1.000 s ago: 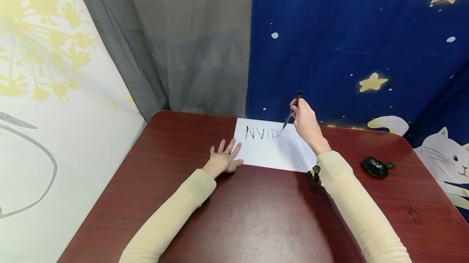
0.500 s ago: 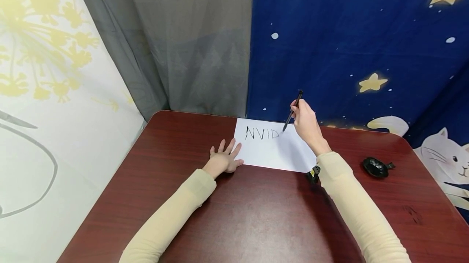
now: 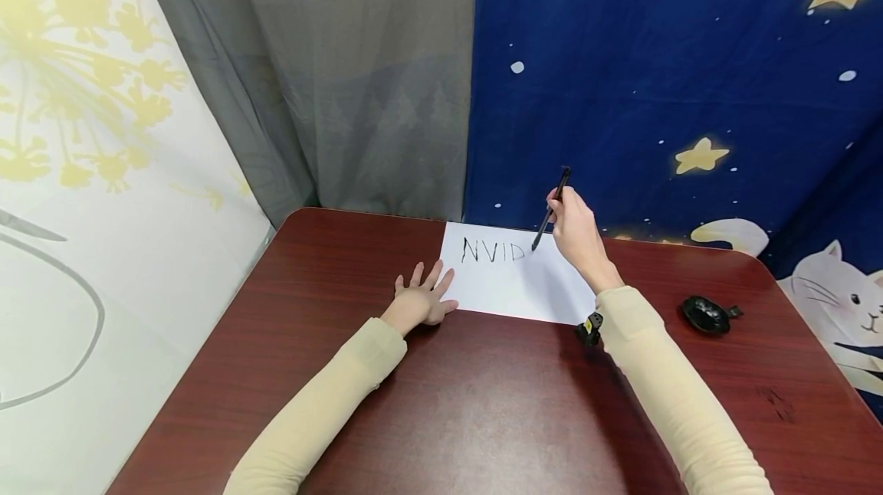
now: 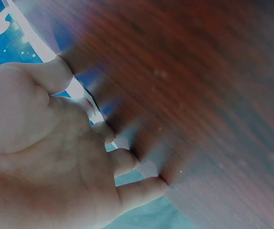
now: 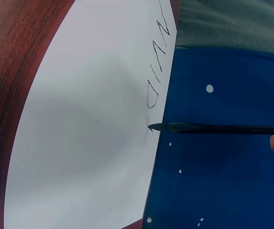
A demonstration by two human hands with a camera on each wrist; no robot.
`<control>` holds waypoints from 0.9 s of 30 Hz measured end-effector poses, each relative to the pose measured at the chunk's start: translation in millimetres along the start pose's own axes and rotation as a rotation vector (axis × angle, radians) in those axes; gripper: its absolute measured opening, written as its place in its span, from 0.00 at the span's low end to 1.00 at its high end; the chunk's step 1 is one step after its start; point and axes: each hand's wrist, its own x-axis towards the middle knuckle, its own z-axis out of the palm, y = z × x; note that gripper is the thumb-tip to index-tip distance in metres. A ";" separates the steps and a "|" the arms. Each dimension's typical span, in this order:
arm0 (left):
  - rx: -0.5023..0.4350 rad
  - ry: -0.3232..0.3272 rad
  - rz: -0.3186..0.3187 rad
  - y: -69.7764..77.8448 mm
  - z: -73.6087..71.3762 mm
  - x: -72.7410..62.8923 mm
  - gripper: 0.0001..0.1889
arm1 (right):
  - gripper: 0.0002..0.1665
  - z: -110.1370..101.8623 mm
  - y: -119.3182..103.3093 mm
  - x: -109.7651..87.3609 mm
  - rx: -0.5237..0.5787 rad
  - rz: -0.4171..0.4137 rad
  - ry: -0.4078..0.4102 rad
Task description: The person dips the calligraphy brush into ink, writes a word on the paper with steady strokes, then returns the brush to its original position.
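A white sheet of paper (image 3: 510,292) lies near the table's far edge, with the thin black letters "NVID" along its upper part. My right hand (image 3: 578,233) pinches a dark ink brush (image 5: 198,128) well up its handle, slanted tip-down. In the right wrist view the brush's tip is right at the paper, beside the D, where a small dark mark shows. My left hand (image 3: 422,302) rests with fingers spread at the sheet's left edge, thumb near its lower left corner. The left wrist view shows that palm (image 4: 55,143) and its fingertips against the wood.
A small black dish (image 3: 707,316) stands on the dark red table (image 3: 331,280) to the right, and dark smudges (image 3: 776,403) mark the wood nearer by. Behind the far edge hang a grey curtain (image 3: 386,96) and a blue starry one (image 3: 586,58).
The brush tip has moved slightly toward me over the paper, right of the D, and the right hand keeps its pinch. My left hand has stayed in place.
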 end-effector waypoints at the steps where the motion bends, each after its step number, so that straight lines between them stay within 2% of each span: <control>1: -0.001 -0.002 -0.001 0.3 -0.4 -1.0 0.34 | 0.11 0.1 -0.3 0.0 0.000 -0.001 -0.002; 12: -0.018 0.016 0.016 1.5 -3.4 -9.1 0.34 | 0.13 -0.7 -1.8 0.4 -0.004 0.009 -0.005; 18: -0.012 -0.003 0.006 1.0 -2.5 -5.3 0.34 | 0.14 -1.0 -1.0 0.0 -0.009 0.016 -0.013; 27: -0.010 0.005 0.005 -0.4 0.6 0.2 0.34 | 0.14 -2.3 -0.9 -0.8 -0.003 0.008 -0.016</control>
